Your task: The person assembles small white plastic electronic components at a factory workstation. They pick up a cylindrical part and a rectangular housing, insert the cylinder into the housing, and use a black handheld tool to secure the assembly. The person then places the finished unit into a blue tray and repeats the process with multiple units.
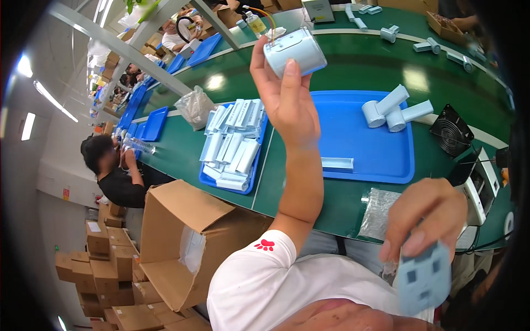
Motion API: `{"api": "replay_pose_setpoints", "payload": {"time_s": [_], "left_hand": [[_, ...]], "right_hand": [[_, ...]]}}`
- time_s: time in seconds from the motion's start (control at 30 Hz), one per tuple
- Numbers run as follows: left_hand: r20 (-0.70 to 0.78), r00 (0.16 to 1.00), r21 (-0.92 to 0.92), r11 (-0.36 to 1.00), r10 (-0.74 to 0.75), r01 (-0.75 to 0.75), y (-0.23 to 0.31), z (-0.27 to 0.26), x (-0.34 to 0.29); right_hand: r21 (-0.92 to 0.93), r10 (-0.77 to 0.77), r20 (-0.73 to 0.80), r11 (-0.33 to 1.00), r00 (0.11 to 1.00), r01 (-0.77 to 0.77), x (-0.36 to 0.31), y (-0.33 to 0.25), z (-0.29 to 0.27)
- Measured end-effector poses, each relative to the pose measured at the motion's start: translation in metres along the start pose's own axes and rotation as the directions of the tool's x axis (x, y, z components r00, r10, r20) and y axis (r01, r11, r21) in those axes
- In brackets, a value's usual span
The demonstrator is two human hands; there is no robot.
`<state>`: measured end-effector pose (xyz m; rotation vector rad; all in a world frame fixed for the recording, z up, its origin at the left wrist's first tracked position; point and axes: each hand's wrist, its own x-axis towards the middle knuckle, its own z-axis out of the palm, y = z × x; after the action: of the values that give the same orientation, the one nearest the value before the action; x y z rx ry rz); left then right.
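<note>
A long green worktable (353, 66) runs through a busy workshop, with a grey steel frame overhead, stacks of brown cartons on the floor at the left and an open cardboard box (182, 243) standing just below the table edge. The person's left hand (284, 96) is raised high above the table, fingers and thumb closed around a pale blue cylinder (294, 51) that it holds up in the air, tilted, with thin orange and yellow wires running from its top. The right hand (428, 215) sits low and close to the camera, its fingers pinched on a flat pale blue plate (424, 281) with small square cut-outs, held in front of the person's white shirt. On the table under the raised arm lies a blue tray (259, 160) packed with white rectangular parts, and just to its right a larger blue tray (364, 143) carries two white T-shaped pieces (395, 110) at its far corner and a small pale bar near its front edge. A crumpled clear bag (194, 106) lies beside the packed tray, a silvery bag (378, 212) lies at the near table edge, and a small black fan (451, 131) stands to the right. Another person in a black top (118, 179) sits at the left side of the table
</note>
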<state>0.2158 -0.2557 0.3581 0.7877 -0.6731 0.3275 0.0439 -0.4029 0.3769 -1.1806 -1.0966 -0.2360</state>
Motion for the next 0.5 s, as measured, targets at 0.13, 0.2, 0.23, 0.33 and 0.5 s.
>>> {"api": "replay_pose_setpoints", "payload": {"time_s": [0.13, 0.2, 0.23, 0.33, 0.5], "left_hand": [[0.014, 1.000, -0.101, 0.995, -0.019, 0.021, 0.000, 0.008, -0.005], [0.027, 0.999, -0.095, 0.995, -0.035, 0.037, -0.004, 0.010, -0.004], [0.041, 0.997, -0.103, 0.992, -0.064, 0.068, -0.007, 0.006, -0.004], [0.065, 0.991, -0.099, 0.987, -0.118, 0.125, -0.011, 0.002, -0.006], [0.113, 0.979, -0.128, 0.974, -0.173, 0.186, -0.021, 0.013, -0.008]], "right_hand": [[0.374, 0.270, -0.110, 0.903, 0.957, -0.212, 0.001, -0.006, 0.012], [0.338, 0.589, 0.057, 0.749, 0.806, -0.570, 0.006, -0.028, 0.002], [0.306, 0.721, 0.142, 0.620, 0.679, -0.722, 0.010, -0.037, -0.006], [0.257, 0.807, 0.330, 0.423, 0.490, -0.869, 0.016, -0.047, -0.017], [0.587, -0.132, 0.084, 0.808, 0.988, 0.058, -0.001, -0.004, -0.003]]}}
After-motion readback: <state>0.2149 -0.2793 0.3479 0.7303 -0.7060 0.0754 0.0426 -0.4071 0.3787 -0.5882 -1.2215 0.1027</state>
